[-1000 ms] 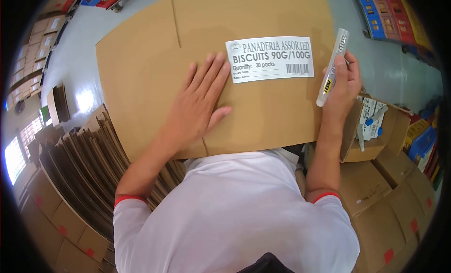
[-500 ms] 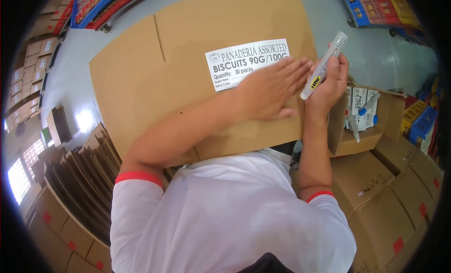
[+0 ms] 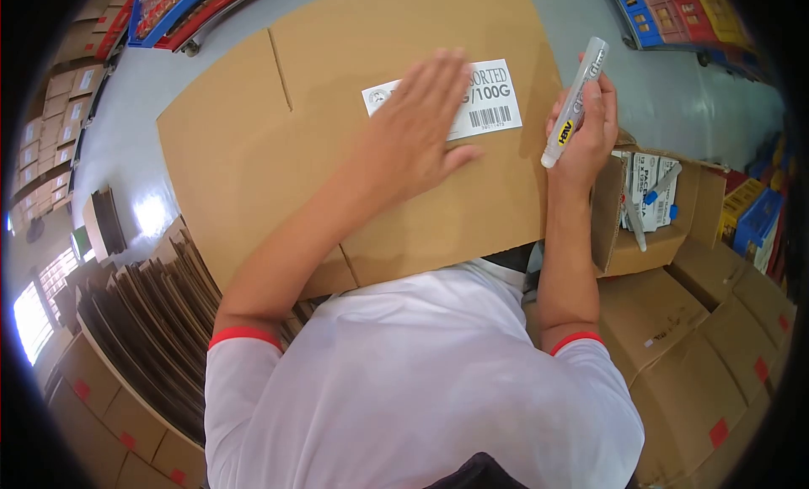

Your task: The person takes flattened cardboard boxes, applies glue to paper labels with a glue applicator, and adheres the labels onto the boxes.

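A white printed label (image 3: pixel 499 91) lies on a flat sheet of brown cardboard (image 3: pixel 227 177) in front of me. My left hand (image 3: pixel 421 122) rests palm down over the label's left and middle part, fingers stretched out, covering much of the print. "100G" and a barcode show at the label's right. At the cardboard's right edge my right hand (image 3: pixel 586 127) is wrapped round a glue tube (image 3: pixel 576 106), a clear stick with a yellow mark near its lower end. The tube tilts, its upper end to the right.
On the right, an open carton (image 3: pixel 653 257) holds printed labels (image 3: pixel 649 181) and cutter-like tools (image 3: pixel 634 224). Flattened cardboard sheets (image 3: pixel 152 320) stand packed at the left. Closed boxes (image 3: pixel 683 405) sit lower right. Crates (image 3: pixel 674 13) stand at the upper right.
My left hand has slid left across the label, uncovering its right end and barcode. The right hand has shifted slightly with the glue tube still in it.
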Tool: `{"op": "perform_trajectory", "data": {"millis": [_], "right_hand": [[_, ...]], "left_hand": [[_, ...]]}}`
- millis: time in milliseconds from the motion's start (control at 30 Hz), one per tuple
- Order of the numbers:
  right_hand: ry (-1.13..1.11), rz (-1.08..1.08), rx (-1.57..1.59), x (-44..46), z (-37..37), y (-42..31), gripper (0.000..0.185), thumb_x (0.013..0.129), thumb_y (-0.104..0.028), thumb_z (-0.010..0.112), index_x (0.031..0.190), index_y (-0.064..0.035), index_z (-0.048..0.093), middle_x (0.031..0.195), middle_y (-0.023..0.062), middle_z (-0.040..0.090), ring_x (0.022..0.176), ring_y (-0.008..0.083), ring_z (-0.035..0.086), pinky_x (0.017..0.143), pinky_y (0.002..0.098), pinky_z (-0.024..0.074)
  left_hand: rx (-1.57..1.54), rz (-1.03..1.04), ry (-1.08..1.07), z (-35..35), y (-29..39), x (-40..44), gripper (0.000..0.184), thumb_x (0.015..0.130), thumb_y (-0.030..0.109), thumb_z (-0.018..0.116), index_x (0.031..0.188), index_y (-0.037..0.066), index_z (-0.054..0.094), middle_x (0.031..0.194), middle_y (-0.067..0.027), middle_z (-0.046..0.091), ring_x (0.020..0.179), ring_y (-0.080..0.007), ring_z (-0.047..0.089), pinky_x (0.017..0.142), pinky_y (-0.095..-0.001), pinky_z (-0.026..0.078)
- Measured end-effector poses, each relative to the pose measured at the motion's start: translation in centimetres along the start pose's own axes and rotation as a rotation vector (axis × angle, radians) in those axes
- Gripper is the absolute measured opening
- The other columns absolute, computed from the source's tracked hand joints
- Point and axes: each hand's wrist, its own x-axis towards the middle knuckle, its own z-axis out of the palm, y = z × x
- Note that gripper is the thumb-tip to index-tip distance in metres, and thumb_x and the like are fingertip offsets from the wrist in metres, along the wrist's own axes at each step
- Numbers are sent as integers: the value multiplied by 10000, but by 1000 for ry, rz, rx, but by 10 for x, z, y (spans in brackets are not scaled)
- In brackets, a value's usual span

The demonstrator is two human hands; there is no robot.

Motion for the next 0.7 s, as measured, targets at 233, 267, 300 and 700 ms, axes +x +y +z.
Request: {"op": "perform_trajectory", "data": {"millis": [233, 267, 300, 700], "right_hand": [[-78, 68, -123, -2, -2, -13, 476, 1082, -339, 522, 1392, 22, 541, 700, 0, 519, 571, 52, 486, 471, 211, 397], [-81, 65, -116, -4, -5, -20, 476, 1082, -339, 522, 1392, 22, 541, 700, 0, 519, 571, 52, 486, 471, 211, 397], [-160, 181, -76, -6, -8, -32, 463, 1075, -342, 549, 1367, 17, 561, 690, 2, 527, 559, 62, 496, 484, 217, 396], [-277, -245, -1377, 12, -7, -37, 281, 982, -233, 654, 1154, -14, 691, 1050, 201, 688, 961, 431, 636, 847, 453, 504]], "left_hand": [[-19, 326, -122, 20, 49, -5, 881, 998, 526, 543, 1604, -46, 257, 1683, -184, 271, 1580, -311, 216, 1297, -452, 166], [-104, 313, -193, 14, 53, -21, 878, 990, 512, 562, 1604, -40, 263, 1682, -188, 272, 1579, -314, 218, 1295, -458, 166], [-188, 295, -267, 7, 52, -35, 877, 983, 499, 580, 1605, -34, 269, 1681, -191, 273, 1578, -317, 221, 1294, -465, 166], [306, -1182, 413, -87, -91, -257, 629, 1035, 376, 602, 1510, -14, 467, 1536, -229, 458, 1352, -367, 514, 1115, -442, 424]]}}
